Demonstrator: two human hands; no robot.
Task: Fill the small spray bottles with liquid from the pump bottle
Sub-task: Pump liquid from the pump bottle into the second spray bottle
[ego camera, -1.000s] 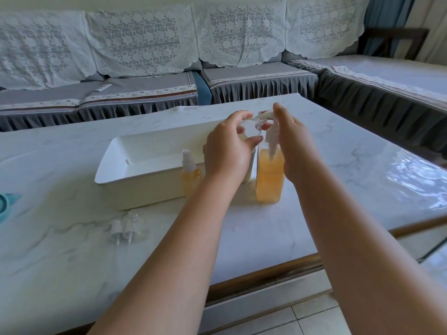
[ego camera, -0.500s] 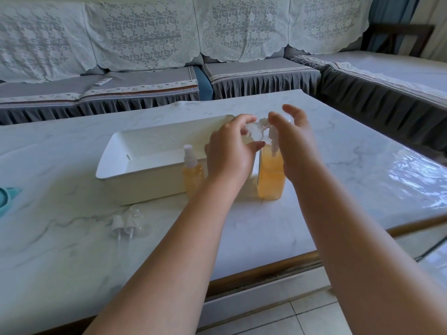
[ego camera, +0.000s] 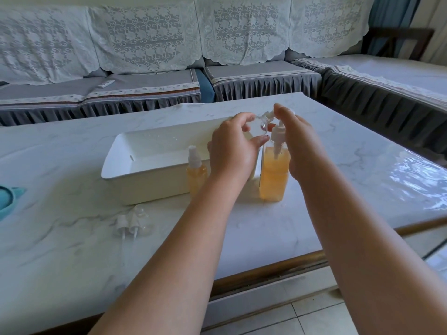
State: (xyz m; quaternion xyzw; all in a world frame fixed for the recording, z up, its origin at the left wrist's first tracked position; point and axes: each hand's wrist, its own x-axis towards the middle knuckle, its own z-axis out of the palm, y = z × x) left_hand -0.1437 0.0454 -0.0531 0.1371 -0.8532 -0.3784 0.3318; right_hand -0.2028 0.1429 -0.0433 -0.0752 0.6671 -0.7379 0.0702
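Head view: your left hand (ego camera: 233, 151) has its fingers curled round a small clear bottle (ego camera: 257, 128), held at the pump bottle's (ego camera: 274, 172) spout, at about ten o'clock from the pump. Your right hand (ego camera: 298, 143) rests on the pump head (ego camera: 278, 131), fingers together and bent over it. One filled spray bottle (ego camera: 196, 175) stands at nine o'clock of your left wrist, against the white tray (ego camera: 154, 165); two loose spray tops (ego camera: 128, 226) lie at seven o'clock. If the opening drifts off the spout (it looks narrow), liquid could spill onto the table (ego camera: 242, 226).
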